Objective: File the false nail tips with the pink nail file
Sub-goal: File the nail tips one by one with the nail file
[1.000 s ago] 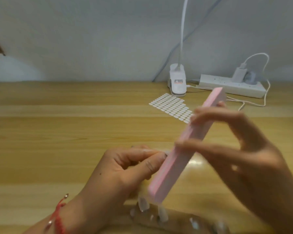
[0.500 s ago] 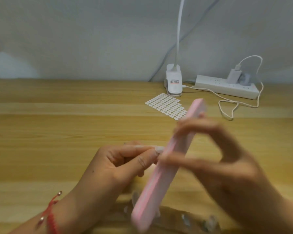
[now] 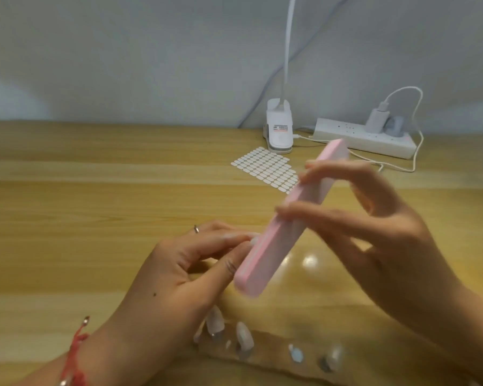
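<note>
- The pink nail file (image 3: 287,221) is held in the air above the counter (image 3: 67,207), between the two hands and a little right of the middle of the view.
- Its long axis runs on a diagonal. The near end points down and left toward the person, and the far end points up and right toward the power strip (image 3: 365,139).
- It is turned so that a broad face and one thin long edge show, and the thin edge faces the left hand (image 3: 184,274).
- The right hand (image 3: 379,240) holds the file, its fingers (image 3: 332,168) clamped on it. One lies across the upper part and another crosses the middle, so both ends of the file stick out past the grip.
- The left hand's thumb and forefinger are pinched together on a false nail tip (image 3: 253,240), small and blurred, which touches the file's left edge just below the middle.
- The file's near end hangs beside the left thumb.
- A row of false nail tips (image 3: 244,339) stands upright on a clear holder at the near edge of the counter, below the file's near end.
- A sheet of small white stickers (image 3: 265,169) lies flat farther back, beside the white lamp clamp (image 3: 279,129).
- A red cord bracelet (image 3: 76,355) circles the left wrist.
</note>
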`<state>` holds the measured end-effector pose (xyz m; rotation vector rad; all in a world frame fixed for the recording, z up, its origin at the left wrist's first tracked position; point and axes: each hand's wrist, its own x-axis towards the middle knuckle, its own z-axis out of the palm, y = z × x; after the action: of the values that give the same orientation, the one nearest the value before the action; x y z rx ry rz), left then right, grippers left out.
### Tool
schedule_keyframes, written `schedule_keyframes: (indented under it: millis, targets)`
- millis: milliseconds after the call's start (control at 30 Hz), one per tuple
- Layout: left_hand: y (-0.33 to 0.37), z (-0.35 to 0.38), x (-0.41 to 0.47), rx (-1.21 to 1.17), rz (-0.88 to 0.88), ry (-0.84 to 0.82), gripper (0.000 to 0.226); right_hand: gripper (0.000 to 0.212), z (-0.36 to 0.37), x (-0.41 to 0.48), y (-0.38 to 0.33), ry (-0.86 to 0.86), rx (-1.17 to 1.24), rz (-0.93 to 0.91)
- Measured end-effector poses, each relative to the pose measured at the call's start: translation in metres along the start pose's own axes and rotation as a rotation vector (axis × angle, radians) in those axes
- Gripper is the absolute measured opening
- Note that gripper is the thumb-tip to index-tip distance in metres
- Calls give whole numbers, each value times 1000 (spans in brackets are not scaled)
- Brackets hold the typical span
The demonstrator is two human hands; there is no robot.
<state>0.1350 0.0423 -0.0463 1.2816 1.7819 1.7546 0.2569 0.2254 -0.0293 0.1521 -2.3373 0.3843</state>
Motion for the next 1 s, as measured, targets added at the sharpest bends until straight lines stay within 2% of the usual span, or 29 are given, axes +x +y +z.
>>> schedule_keyframes:
  millis: [67,200,367,500,533,667,833,967,1000]
  targets:
    - [0,0,-1,46,16,0,25,39,-2,0,0,32,-30,22]
    - [0,0,-1,68,34,9,24,41,12,-9,-18,-75,-19,-159]
    - [0,0,0,93,67,38,23,40,-4,3,1,29,-78,5]
    - [0,1,0,103,95,23,23,48,12,-9,-18,-94,-42,-187]
    - [0,1,0,106,98,23,23,46,10,-7,-15,-91,-37,-181]
    - [0,1,-1,115,103,26,23,40,-2,3,4,48,-39,54]
    - [0,1,0,99,100,49,23,40,11,-10,-19,-108,-20,-194]
    - [0,0,0,54,73,14,25,34,0,3,0,9,-44,48]
    - [-1,0,0,45,68,11,25,34,1,1,-3,6,-37,45]
